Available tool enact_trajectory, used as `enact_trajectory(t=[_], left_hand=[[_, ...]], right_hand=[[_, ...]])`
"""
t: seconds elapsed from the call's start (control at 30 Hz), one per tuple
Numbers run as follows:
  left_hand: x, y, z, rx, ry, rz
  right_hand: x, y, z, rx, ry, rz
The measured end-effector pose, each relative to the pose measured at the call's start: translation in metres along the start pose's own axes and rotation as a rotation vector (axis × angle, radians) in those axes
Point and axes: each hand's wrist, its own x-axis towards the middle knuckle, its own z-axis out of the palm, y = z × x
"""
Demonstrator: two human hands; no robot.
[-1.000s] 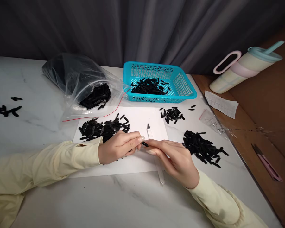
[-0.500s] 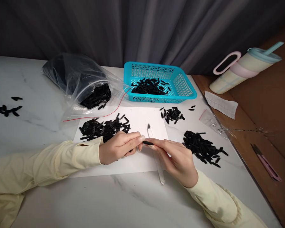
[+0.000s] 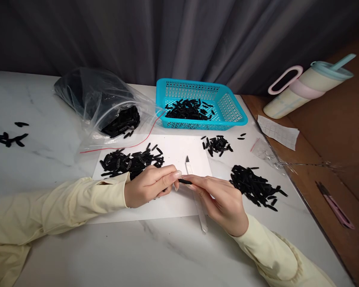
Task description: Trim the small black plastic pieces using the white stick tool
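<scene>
A small, narrow black piece (image 3: 184, 181) with tapered ends is held between my two hands over a white sheet. My right hand (image 3: 223, 199) pinches it between thumb and fingers. At its other end my left hand (image 3: 154, 183) is closed, thumb and fingertips together against the piece. Below them a craft knife (image 3: 201, 211) with a pale handle lies on the sheet, blade pointing away; my right fingers cover part of it. Just beyond my left hand spreads a pile of similar black pieces (image 3: 131, 161), partly hidden by that hand.
Behind stand a blue basket (image 3: 197, 124) holding black pieces and an open clear zip bag (image 3: 92, 99) of more. Further piles (image 3: 254, 187) lie right, with loose pieces (image 3: 8, 139) left. A tumbler (image 3: 305, 89), paper slip (image 3: 278, 131) and pink-handled snips (image 3: 336, 207) are rightmost.
The black piece has shifted and turned very slightly between my fingertips. Both hands stay nearly in place, and nothing else has visibly moved.
</scene>
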Motion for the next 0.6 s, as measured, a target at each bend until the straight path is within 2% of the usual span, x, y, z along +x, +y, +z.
enact_trajectory(t=[0.33, 0.6], left_hand=[[0.0008, 0.0019, -0.0007, 0.035, -0.031, 0.001], [0.0017, -0.0063, 0.0002, 0.060, -0.024, 0.076]], right_hand=[[-0.0006, -0.0003, 0.0007, -0.011, 0.000, -0.020], [-0.0011, 0.0004, 0.0016, -0.027, 0.005, -0.028]])
